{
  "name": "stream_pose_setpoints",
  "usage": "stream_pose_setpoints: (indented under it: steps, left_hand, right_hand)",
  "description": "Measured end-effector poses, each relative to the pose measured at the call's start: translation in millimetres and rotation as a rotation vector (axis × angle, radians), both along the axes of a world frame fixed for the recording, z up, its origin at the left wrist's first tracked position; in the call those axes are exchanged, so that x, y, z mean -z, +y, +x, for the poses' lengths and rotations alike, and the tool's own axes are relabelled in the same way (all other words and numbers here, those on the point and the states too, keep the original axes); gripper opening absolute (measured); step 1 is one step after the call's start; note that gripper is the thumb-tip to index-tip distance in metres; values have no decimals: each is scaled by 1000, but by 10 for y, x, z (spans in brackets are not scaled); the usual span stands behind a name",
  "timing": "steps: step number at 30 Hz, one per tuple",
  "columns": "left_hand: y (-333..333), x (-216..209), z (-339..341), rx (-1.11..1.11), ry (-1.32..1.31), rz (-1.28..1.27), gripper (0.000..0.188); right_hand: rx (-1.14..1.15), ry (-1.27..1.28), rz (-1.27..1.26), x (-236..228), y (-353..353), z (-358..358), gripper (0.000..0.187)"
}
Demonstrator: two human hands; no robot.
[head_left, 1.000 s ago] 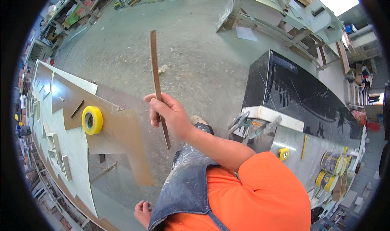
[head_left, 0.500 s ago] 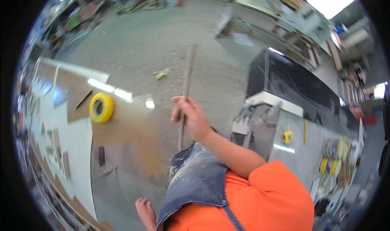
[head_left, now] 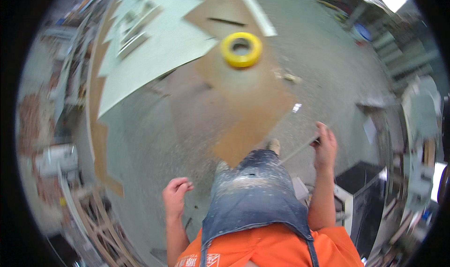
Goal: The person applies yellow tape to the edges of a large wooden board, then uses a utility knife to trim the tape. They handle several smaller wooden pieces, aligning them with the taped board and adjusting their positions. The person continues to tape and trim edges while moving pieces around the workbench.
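Observation:
A long, thin strip runs through my right hand, its fingers wrapped round it. The strip slants down towards the blue, dust-stained apron; its far end is blurred and I cannot make it out. Lower and to the left, my left hand hangs beside the apron with its fingers curled in, and nothing shows in them. Ahead of me a yellow roll of tape lies on a brown sheet, away from both hands.
White panel with jagged edges lies at the upper left, small white pieces on it. A dark thin stick is beyond the tape. Black slab stands at the right, a blue bucket far right, a wooden frame lower left.
My view has swung left, so the tape and white panel now sit ahead. My right hand still holds the strip, now out at my right side; my left hand shows more fully.

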State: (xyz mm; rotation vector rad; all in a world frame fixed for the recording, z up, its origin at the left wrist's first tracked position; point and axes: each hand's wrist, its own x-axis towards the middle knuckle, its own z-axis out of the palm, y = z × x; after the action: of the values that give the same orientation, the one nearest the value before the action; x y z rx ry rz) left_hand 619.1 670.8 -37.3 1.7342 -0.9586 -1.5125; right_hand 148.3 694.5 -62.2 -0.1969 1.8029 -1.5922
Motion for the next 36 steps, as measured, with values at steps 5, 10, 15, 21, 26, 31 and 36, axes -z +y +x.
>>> stream_pose_setpoints:
  steps: [5, 10, 15, 21, 26, 31, 36]
  left_hand:
    - [126, -162, -337, -217, 382, -122, 14]
    - [439, -80, -326, -333, 543, -71, 13]
    - [704, 343, -308, -460, 485, 95, 19]
    - [1201, 1418, -163, -237, 136, 418, 37]
    - [1276, 1491, -195, -13, -286, 611, 63]
    - [1190, 1494, 98, -269, -184, 483, 53]
    - [795, 1241, 1, -387, -124, 204, 25]
  right_hand:
    - [-50, -137, -141, 103, -40, -194, 28]
    - [-249, -144, -182, 115, -157, -162, 33]
    - [-322, -130, -152, -3, -242, -111, 37]
    - [-375, -117, -99, -69, -248, -163, 38]
    - [-401, -98, -99, -107, -228, -199, 38]
    - [-475, 277, -18, 32, -154, -268, 23]
    - [-218, -77, -24, 90, -187, -239, 18]
